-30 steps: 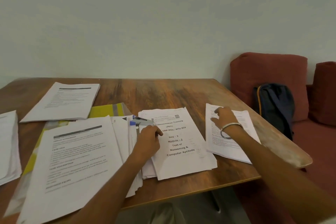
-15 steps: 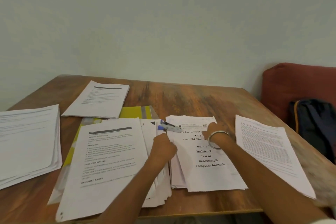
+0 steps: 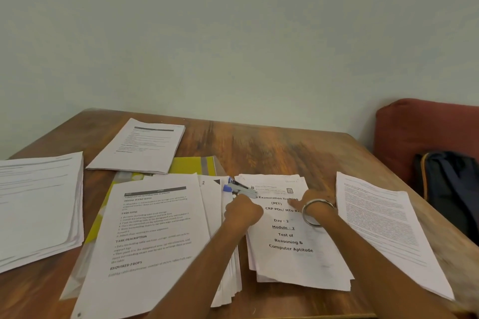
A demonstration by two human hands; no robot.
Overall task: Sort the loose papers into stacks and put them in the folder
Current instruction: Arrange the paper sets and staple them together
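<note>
**Squaring the exam booklet stack beside the stapler**

Locating everything from the exam booklet stack (image 3: 293, 238), titled "Test of Reasoning & Computer Aptitude", gives you one fixed reference. Its long axis runs from you toward the wall, tilted slightly to your right.

Your left hand (image 3: 242, 211) sits at the stack's left edge, fingers curled into a loose fist; whether it pinches the sheet edge cannot be told. Your right hand (image 3: 312, 202), with a metal bangle (image 3: 315, 212) at the wrist, rests on the stack's upper right, and its finger posture cannot be told either. Both hands touch or border this stack; the left is nearer the stapler (image 3: 239, 189), which lies across the stack's upper left corner, just beyond your left knuckles, blue end pointing left.

Count of paper groups on the wooden table (image 3: 272, 147):
- One exam booklet stack.
- One fanned task-description stack (image 3: 155, 235) immediately left, lying on the yellow folder (image 3: 191, 164).
- One thin set (image 3: 141, 146) beyond the folder.
- One thick stack (image 3: 36, 204) at far left.
- One text sheet set (image 3: 383, 225) immediately right.

Total: five paper groups, one folder, one stapler. Judged from this layout, nothing is filed yet. To the right stand a red cushion (image 3: 425, 127) and a dark bag (image 3: 451, 184).
</note>
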